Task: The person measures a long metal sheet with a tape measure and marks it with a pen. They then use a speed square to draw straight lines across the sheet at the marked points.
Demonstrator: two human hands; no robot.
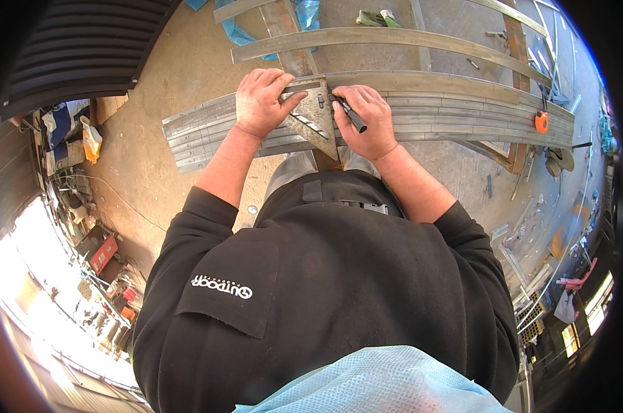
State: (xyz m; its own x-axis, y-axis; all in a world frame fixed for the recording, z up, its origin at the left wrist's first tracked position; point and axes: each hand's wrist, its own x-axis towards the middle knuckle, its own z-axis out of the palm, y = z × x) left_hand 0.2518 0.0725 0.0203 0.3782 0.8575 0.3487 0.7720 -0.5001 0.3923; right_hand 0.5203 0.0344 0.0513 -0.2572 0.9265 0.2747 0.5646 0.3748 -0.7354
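Note:
Several long grey metal bars [449,111] lie side by side in front of me, with marks across them. On the bars rests a triangular metal set square [318,144] with a slanted slot. My left hand [258,103] grips its left side, thumb on its face and fingers over the far edge. Beside the square's right edge, my right hand [371,127] holds a black marker pen [357,120] between thumb and fingers. The pen's tip is close to the square's upright edge; whether it touches the metal I cannot tell.
An orange tape measure [542,122] sits at the right of the bars. Beyond, another metal bar [394,38] crosses rusty supports [284,31]. Gloves [378,18] lie at the back. Metal offcuts [514,258] are scattered on the right floor, and a cable [129,203] runs along the left.

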